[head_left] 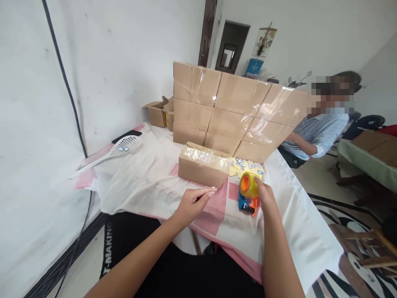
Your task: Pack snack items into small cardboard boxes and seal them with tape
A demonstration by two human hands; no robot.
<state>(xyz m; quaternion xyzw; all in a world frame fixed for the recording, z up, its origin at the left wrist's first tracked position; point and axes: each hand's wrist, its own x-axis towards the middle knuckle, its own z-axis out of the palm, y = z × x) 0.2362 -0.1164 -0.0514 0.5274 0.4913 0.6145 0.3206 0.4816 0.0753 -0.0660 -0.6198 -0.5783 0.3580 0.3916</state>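
Observation:
A small cardboard box (201, 170) lies lengthwise on the cloth, with shiny clear tape along its top. My left hand (195, 203) is pinched closed just below the box's front right corner; whatever lies between the fingertips is too small to make out. On the right, my right hand (263, 191) grips a tape dispenser (248, 203), blue and orange with a yellowish roll of tape. Behind the small box stands a wall of stacked cardboard boxes (229, 126), their faces covered in glossy film or tape. Yellow patterned sheets (243, 165) lie between the stack and the dispenser.
A white plastic fly swatter (125, 145) rests on the cloth at left. Open cartons (156, 114) stand behind by the wall. The table cloth (139, 178) is wrinkled. Another person (322, 128) stands beyond the stack at right. A black cable (66, 82) hangs along the left wall.

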